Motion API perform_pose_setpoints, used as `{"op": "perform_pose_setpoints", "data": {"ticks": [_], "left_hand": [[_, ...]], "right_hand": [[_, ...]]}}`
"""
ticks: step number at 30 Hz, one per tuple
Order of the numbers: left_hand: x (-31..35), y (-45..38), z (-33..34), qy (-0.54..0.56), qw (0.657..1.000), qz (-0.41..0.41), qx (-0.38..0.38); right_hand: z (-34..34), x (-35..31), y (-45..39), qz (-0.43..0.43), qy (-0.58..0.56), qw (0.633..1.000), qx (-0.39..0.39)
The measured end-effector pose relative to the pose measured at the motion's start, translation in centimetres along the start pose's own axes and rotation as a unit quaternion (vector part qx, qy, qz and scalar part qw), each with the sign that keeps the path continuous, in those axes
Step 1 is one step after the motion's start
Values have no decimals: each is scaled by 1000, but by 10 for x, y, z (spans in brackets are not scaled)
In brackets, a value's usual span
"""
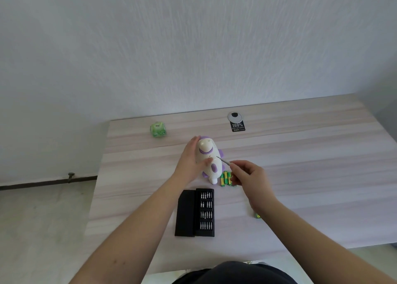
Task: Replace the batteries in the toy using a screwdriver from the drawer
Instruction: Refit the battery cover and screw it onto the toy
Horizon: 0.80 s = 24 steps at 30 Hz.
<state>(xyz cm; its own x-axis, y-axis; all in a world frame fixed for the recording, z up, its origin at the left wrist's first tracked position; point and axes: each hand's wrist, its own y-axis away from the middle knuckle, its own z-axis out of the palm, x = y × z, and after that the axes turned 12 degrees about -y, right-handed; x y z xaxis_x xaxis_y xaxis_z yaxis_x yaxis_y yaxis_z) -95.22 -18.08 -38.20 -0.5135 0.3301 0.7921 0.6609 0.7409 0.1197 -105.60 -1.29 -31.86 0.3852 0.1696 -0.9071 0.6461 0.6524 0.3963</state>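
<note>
Seen from a head-worn camera over a pale wood-grain table [300, 155] set against a white textured wall [193, 47]. Lay near the table's centre: a white and purple toy [209, 161], belly up, its long axis running from 12 toward 6 o'clock. Gripped at the toy's 9 o'clock side by the left hand [191, 161], fingers curved along the far flank and thumb pressed on the white belly. Pinched in the right hand [250, 176], at the toy's 4 o'clock: a slim screwdriver [223, 161], fingers curled round its handle, shaft angled toward 10 o'clock and tip touching or just short of the toy's body; cannot tell which.

Rested just beside the toy's tail end, at its 4 o'clock: several green and yellow batteries [225, 178], partly hidden under the right hand. Sat open at the toy's 6 o'clock, between the 2 forearms: a black bit case [195, 213], 4 rows of silver bits in its right half, lid folded out to the left. Peeked out from under the right forearm: a small green object [257, 215], too hidden to identify.

Stood well apart near the back edge, at the toy's 11 o'clock: a green wrapped pack [158, 129]. Placed at 1 o'clock: a round grey cable grommet [235, 117] with a black card [237, 126] reading "100%" touching its near side.
</note>
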Motion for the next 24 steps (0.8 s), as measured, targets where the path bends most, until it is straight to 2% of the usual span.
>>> {"op": "perform_pose_setpoints", "data": {"ticks": [4, 8, 13, 24], "left_hand": [[-3, -11, 7, 0, 1000, -3, -3], [-17, -17, 10, -46, 998, 38, -6], [-28, -19, 11, -58, 997, 49, 7], [-28, -21, 16, -67, 995, 68, 17]], "right_hand": [[1, 0, -7, 6, 0, 1000, 9], [1, 3, -14, 2, 10, 1000, 9], [2, 4, -20, -2, 30, 1000, -8], [12, 12, -37, -14, 154, 988, 17]]}}
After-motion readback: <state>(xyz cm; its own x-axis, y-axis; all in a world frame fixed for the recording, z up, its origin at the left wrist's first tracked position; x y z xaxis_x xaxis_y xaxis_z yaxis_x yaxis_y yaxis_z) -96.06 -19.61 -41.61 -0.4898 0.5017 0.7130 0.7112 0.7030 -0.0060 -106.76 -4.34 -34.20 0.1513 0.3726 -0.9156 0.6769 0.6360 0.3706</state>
